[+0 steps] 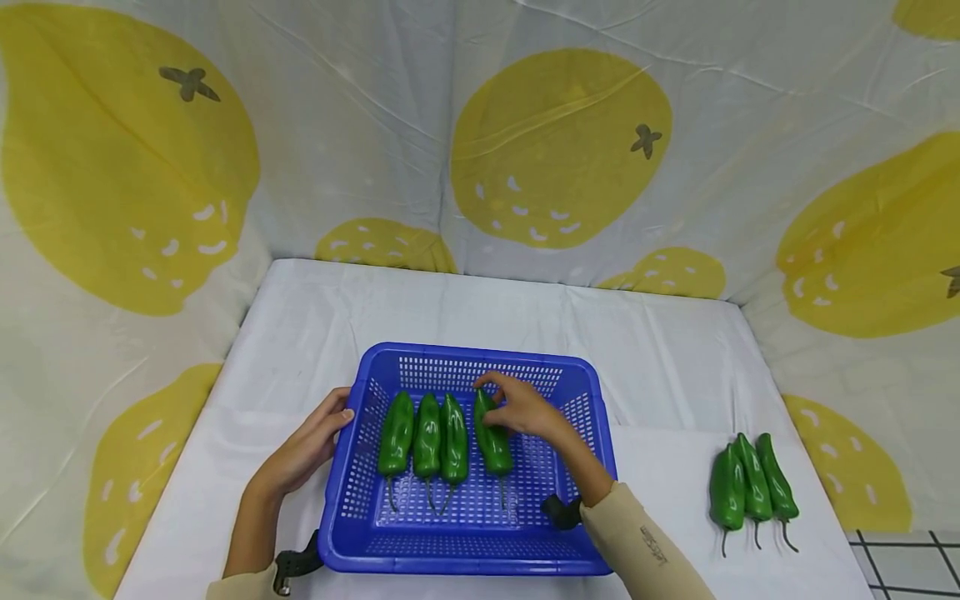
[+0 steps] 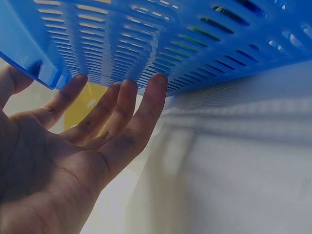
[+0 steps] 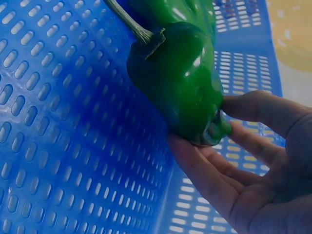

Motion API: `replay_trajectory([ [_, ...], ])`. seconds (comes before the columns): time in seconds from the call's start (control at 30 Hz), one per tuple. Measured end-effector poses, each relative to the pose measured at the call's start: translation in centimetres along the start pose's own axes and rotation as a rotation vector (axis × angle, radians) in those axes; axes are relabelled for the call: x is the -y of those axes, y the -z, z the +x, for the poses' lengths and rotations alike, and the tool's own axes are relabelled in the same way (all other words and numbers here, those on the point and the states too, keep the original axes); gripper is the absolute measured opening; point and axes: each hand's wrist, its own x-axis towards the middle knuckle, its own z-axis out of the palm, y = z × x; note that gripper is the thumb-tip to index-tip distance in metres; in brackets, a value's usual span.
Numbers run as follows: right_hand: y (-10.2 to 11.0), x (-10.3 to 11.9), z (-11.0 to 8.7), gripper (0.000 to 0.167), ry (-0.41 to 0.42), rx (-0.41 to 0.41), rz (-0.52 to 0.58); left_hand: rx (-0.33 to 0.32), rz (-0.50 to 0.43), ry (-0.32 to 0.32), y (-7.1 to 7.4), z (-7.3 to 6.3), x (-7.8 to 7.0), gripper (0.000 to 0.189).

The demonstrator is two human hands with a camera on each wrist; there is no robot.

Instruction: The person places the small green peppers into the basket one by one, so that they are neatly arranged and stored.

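Lemon-print cloth [image 1: 360,125] hangs behind and at both sides. White-covered table [image 1: 487,308] below; dark-lined white tiles [image 1: 911,567] at lower right. On the table, near the person: blue slotted basket [image 1: 465,567], longer side to side, holding four green peppers [image 1: 427,437]. Left hand [image 1: 313,437] at the basket's left side, thumb at the rim, fingers extended, loosely spread along the outer wall. Right hand [image 1: 525,408] reaches inside, thumb and fingers pinching the tip of the rightmost pepper [image 1: 495,446] (whether its underside bears on the basket floor, cannot tell). Its long axis runs away from the person, tip leaning slightly left, stem toward the near wall. The other three: side by side leftward, past a gap, stems also near. Three more peppers [image 1: 752,479] bunched on the table, well right, stems nearward.
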Motion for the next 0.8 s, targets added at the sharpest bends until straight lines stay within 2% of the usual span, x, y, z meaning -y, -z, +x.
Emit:
replay_trajectory([
  [0.3,-1.4,0.4,0.3,0.053,-0.006,-0.035,-0.071,0.001,0.005,-0.002,0.0,-0.1,0.0,0.045],
  [0.67,-2.1,0.3,0.0,0.051,0.021,-0.049,-0.016,0.005,0.005,-0.010,0.0,-0.1,0.1,0.046],
  [0.8,-1.8,0.3,-0.2,0.051,0.034,-0.045,-0.038,0.012,0.001,-0.019,0.1,-0.1,0.1,0.045],
])
